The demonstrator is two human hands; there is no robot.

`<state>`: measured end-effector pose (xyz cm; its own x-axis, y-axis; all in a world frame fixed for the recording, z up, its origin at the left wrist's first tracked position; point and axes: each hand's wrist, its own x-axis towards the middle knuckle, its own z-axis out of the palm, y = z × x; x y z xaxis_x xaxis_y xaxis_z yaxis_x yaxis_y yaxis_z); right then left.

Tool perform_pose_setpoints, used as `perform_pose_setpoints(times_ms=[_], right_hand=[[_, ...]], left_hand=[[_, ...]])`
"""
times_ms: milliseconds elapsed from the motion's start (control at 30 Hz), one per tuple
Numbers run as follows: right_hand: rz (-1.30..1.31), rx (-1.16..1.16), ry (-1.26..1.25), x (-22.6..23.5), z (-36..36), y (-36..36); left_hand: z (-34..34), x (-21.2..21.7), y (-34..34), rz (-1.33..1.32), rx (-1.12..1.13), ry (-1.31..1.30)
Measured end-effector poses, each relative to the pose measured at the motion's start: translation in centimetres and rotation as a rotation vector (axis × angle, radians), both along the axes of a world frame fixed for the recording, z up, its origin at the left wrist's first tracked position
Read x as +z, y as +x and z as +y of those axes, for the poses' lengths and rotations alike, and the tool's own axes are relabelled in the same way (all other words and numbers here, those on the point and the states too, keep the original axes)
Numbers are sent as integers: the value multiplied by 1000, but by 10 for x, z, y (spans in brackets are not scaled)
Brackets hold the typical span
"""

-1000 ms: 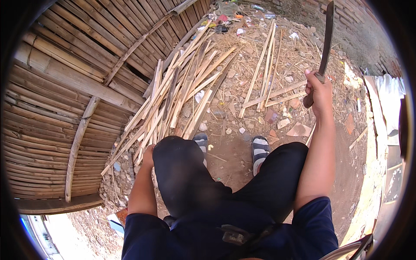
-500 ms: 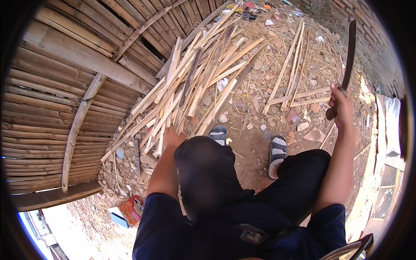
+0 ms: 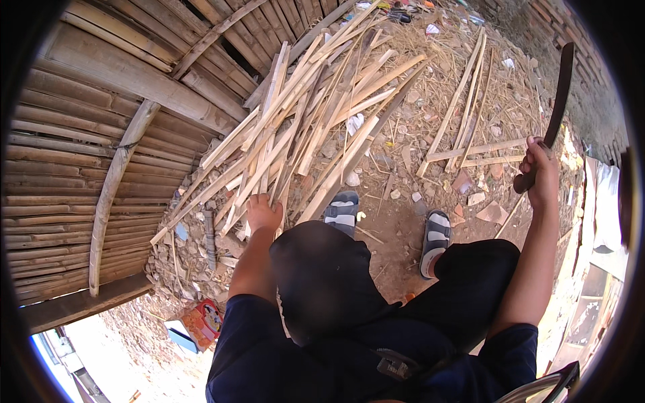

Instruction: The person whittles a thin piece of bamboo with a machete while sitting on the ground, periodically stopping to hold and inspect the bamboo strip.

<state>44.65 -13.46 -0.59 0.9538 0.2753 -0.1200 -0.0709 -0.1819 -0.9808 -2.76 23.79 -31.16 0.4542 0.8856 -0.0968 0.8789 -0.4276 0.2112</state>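
Observation:
My right hand [image 3: 539, 168] grips a machete [image 3: 559, 101] by its brown handle. Its long dark blade points up and away, clear of the ground, at the right side. At the near end of a heap of split bamboo strips [image 3: 295, 127], my left hand [image 3: 264, 213] has its fingers bent over the end of a bamboo strip. Which strip lies under the fingers is hard to make out. The strips in the heap are pale and long, crossed over one another, with a few darker ones among them.
A bamboo slat wall [image 3: 74, 195] with a pole across it stands at the left. Several more strips [image 3: 463, 101] lie apart on the littered ground ahead. My sandalled feet [image 3: 341, 213] are between them and me. A brick wall [image 3: 591, 80] rises at the far right.
My left hand has come up over the near strip ends, and its fingers show more plainly. The machete sits slightly lower and further right in view. The whole view has shifted a little.

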Motion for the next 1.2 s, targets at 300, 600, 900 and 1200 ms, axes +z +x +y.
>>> perform_pose_setpoints(times_ms=[300,600,900,1200], right_hand=[[-35,40,-79,3,4,-7],[-27,86,-78,4,4,-7],[-40,109,-135,11,5,-20],[-197,148,-154,20,20,-25]], left_hand=[[46,25,-3,224,-75,-18],[67,41,10,206,-72,-267],[50,98,37,233,-23,-102],[45,242,-32,360,-2,204]])
